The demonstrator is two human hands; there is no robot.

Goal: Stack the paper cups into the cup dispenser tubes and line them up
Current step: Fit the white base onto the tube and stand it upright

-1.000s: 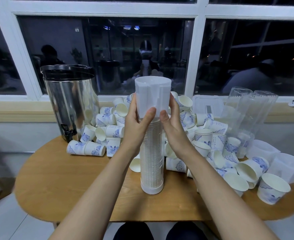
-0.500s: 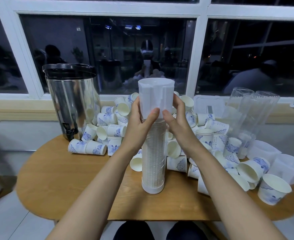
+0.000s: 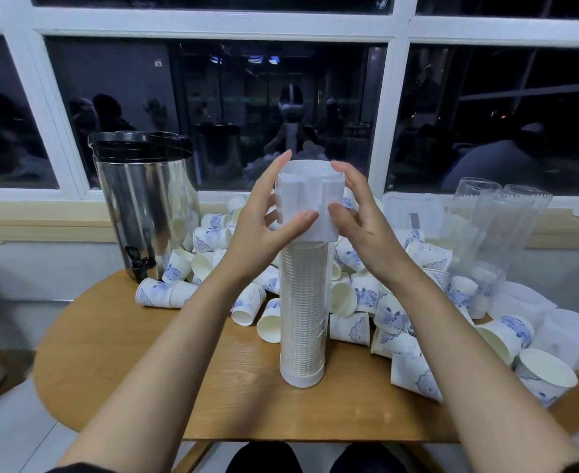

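A clear dispenser tube point(image 3: 301, 312) packed with stacked paper cups stands upright on the round wooden table point(image 3: 138, 353). A white cap point(image 3: 310, 196) sits on its top end. My left hand point(image 3: 261, 227) holds the cap from the left, thumb on its front and fingers reaching up its side. From the right my right hand point(image 3: 366, 230) holds it the same way, thumb on the front corner. Several loose blue-patterned paper cups point(image 3: 349, 327) lie heaped behind and to the right of the tube.
A steel urn with a black lid point(image 3: 145, 206) stands at the back left. Empty clear tubes point(image 3: 496, 227) lean on the window sill at the right, with white caps point(image 3: 567, 332) on the table below them. Bare tabletop shows at front left.
Both hands have slid higher up the cap and their fingers have stretched toward its top rim. The tube stands in the same place.
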